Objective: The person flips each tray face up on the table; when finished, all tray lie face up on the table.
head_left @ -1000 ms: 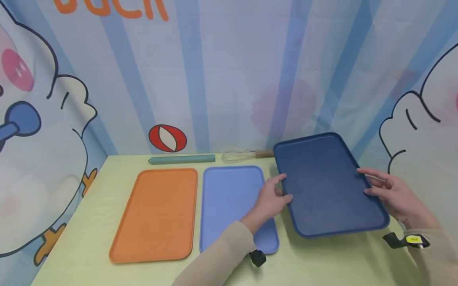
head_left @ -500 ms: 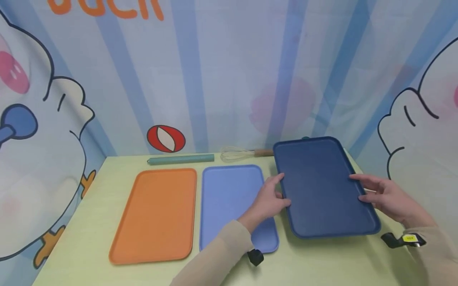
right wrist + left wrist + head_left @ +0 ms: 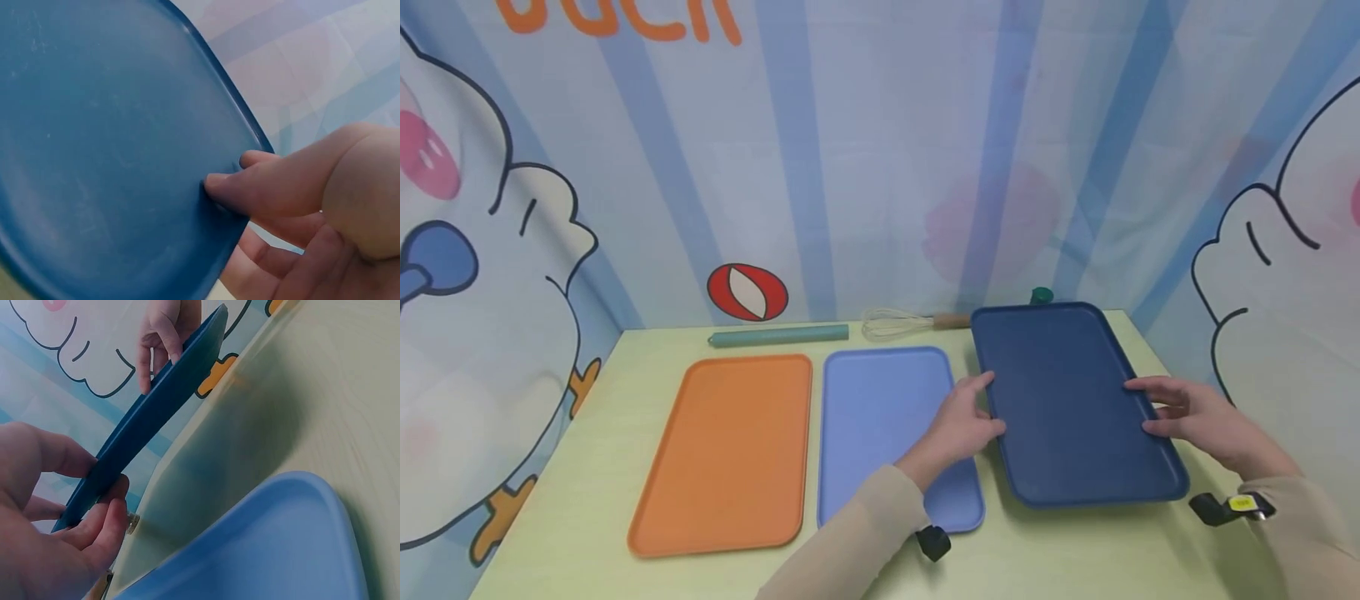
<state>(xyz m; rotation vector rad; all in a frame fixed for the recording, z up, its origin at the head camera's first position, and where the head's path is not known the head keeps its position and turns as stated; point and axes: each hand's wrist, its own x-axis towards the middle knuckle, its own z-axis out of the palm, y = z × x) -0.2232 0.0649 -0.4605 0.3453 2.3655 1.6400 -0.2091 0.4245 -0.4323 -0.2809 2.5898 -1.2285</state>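
Observation:
Both hands hold a dark blue tray point(image 3: 1067, 408) by its two long sides, above the right part of the table. My left hand point(image 3: 958, 425) pinches the left rim, thumb on top and fingers beneath, as the left wrist view shows. On the opposite rim, my right hand point(image 3: 1198, 421) grips with the thumb over the edge and other fingers underneath. In the left wrist view the tray point(image 3: 150, 406) is tilted and its shadow falls on the table below. A light blue tray point(image 3: 880, 425) lies flat beside it, partly covered by the left forearm.
An orange tray point(image 3: 730, 450) lies at the left on the pale table point(image 3: 572, 492). Along the back edge are a teal rod point(image 3: 778, 336) and a whisk point(image 3: 898, 323). A small green thing point(image 3: 1041, 295) shows behind the dark tray. A striped curtain point(image 3: 880, 150) closes the back.
The dark blue tray has come down and slightly left in both hands, its right side dropping most. The green thing behind it has come into sight.

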